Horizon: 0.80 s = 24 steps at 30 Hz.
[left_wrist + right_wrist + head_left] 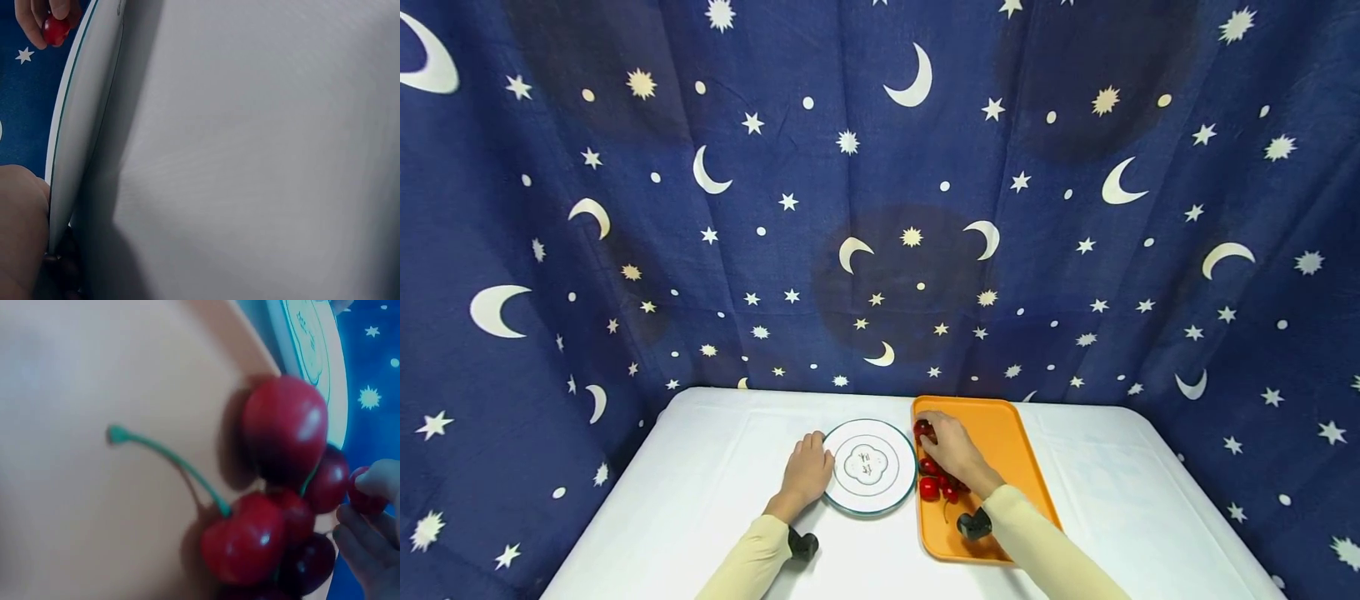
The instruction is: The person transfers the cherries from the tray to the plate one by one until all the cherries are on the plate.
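A white plate [867, 483] with a dark green rim and a flower-shaped mark lies on the table. My left hand [807, 472] holds its left edge; the left wrist view shows the thumb side above the plate [87, 125] and dark fingertips low at the rim. Over the left side of an orange tray [1000, 442], my right hand [957, 450] pinches a red cherry [364, 492] between thumb and fingers. Several more cherries are bunched on the tray below that hand, among them a large one [286, 415] and one with a green stem [244, 540].
A white-covered table [1120, 500] carries the plate and tray, which lie side by side. Behind it hangs a dark blue curtain [790, 292] with moons and stars, also along both sides. A black wrist camera [974, 525] hangs over the tray.
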{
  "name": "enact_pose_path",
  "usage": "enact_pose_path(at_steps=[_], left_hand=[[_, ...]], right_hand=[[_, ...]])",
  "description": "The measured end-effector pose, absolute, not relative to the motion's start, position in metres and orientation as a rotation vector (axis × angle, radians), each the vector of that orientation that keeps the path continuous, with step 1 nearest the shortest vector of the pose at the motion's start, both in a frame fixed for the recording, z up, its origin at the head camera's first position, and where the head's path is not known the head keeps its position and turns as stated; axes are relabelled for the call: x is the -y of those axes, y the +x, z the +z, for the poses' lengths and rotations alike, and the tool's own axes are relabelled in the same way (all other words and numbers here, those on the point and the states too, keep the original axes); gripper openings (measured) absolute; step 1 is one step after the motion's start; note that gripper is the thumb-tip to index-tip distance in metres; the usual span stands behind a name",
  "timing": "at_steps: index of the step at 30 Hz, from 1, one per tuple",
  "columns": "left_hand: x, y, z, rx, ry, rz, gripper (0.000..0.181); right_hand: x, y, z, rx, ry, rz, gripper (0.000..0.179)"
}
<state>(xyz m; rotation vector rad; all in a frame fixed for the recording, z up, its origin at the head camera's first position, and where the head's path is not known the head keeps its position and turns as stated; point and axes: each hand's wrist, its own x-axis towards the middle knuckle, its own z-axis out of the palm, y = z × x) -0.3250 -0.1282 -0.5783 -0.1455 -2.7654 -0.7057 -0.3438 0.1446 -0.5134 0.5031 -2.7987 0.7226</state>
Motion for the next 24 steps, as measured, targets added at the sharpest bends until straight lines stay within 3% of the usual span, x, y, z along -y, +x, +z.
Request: enact_pose_path(at_steps=[24], left_hand=[[0.128, -0.32, -0.576, 2.769, -0.145, -0.709, 0.034]], right_hand=[[-0.115, -0.34, -0.521, 2.847, 0.653, 0.549, 0.031]])
